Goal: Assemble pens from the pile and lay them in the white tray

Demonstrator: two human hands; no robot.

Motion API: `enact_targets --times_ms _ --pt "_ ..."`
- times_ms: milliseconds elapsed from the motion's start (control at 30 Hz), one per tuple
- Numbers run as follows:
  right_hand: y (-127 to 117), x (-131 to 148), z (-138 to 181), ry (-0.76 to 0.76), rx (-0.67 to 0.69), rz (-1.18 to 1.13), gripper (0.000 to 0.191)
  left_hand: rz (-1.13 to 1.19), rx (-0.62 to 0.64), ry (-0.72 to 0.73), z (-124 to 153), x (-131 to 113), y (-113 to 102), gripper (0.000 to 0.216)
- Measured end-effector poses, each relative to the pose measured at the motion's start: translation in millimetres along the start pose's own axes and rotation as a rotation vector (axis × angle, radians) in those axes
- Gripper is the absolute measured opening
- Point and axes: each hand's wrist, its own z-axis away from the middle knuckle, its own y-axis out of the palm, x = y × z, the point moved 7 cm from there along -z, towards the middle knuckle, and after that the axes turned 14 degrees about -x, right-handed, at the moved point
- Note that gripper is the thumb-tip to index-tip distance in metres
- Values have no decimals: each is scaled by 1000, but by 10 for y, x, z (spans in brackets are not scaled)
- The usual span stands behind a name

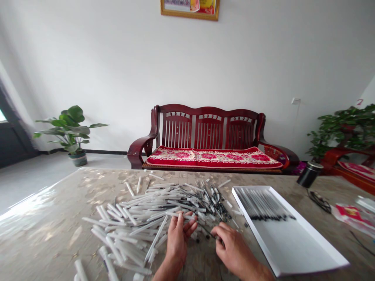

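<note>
Between the thumb and fingers of my left hand (179, 238) is a whitish, translucent pen barrel (172, 214), pointing left over the pile. My right hand (233, 248) is closed on a thin dark pen refill (207, 232). The refill reaches toward the right end of the barrel; whether it is inside cannot be made out. Left of and beyond my hands spreads a heap of white pen barrels (123, 244). Smaller black and clear pen parts (215, 203) lie piled just beyond my hands.
On the right, a shallow white tray (307, 248) holds a row of pens (263, 203) with black ends. A black canister (309, 174), a dark cable (320, 202) and plastic packets (351, 216) lie farther right. A wooden bench (209, 132) stands behind the patterned table (49, 230).
</note>
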Motion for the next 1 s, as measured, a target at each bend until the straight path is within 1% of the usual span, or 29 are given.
enact_targets --times_ms 133,200,267,333,400,433,467,567,633,700,800,867,933,967,1000 --pt "-34 13 -14 -6 -13 -14 38 -49 12 30 11 -9 -1 38" --pt "-84 25 -32 -14 -32 -43 37 -96 41 66 35 -24 13 43" --pt "-128 36 -57 -13 -56 -127 35 -137 87 94 76 -23 42 45" --pt "-132 35 -91 8 -83 -276 30 -155 141 70 130 26 82 43" --pt "-79 -2 -136 64 -129 -475 20 -145 187 -17 193 117 116 40" --pt "-26 -37 -160 108 -154 -586 14 -131 201 -71 226 165 128 39" --pt "42 -78 -185 159 -176 -704 12 -112 207 -123 256 206 135 38" --pt "278 -147 -259 272 -205 -1015 32 -52 217 -226 326 263 143 34" --pt "387 -123 -302 299 -221 -1134 46 -28 236 -263 349 267 148 28" --pt "448 -59 -325 327 -233 -1202 55 -26 256 -293 350 273 149 24" --pt "489 35 -331 389 -197 -1239 57 -34 259 -295 309 272 140 22" --pt "457 -26 -339 441 -202 -1189 54 -23 227 -264 260 248 123 21" --pt "363 -236 -367 487 -250 -1038 47 1 177 -222 206 201 97 21" --pt "299 -380 -387 496 -273 -915 39 15 156 -198 181 171 88 22" --pt "214 -523 -412 471 -302 -767 29 26 146 -171 160 139 86 22"
